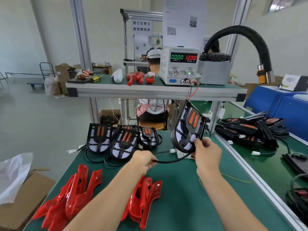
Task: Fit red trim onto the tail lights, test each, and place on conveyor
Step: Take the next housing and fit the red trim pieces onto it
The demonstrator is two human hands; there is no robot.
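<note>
Pinching its lower rim, the right hand (206, 157) lifts a black U-shaped tail light with orange strips (188, 127) upright above the green worktop (180, 205). Its thin black cable (171, 161) runs left to the left hand (143, 161), whose fingers curl round it. Three similar black tail lights (121, 140) lie flat behind the left hand. Glossy red plastic trim pieces (73, 192) are piled near the front edge, partly hidden by both forearms. A white bench power supply (180, 65) on the shelf above reads 12.00. More lights are heaped on the green conveyor (266, 167) to the right.
</note>
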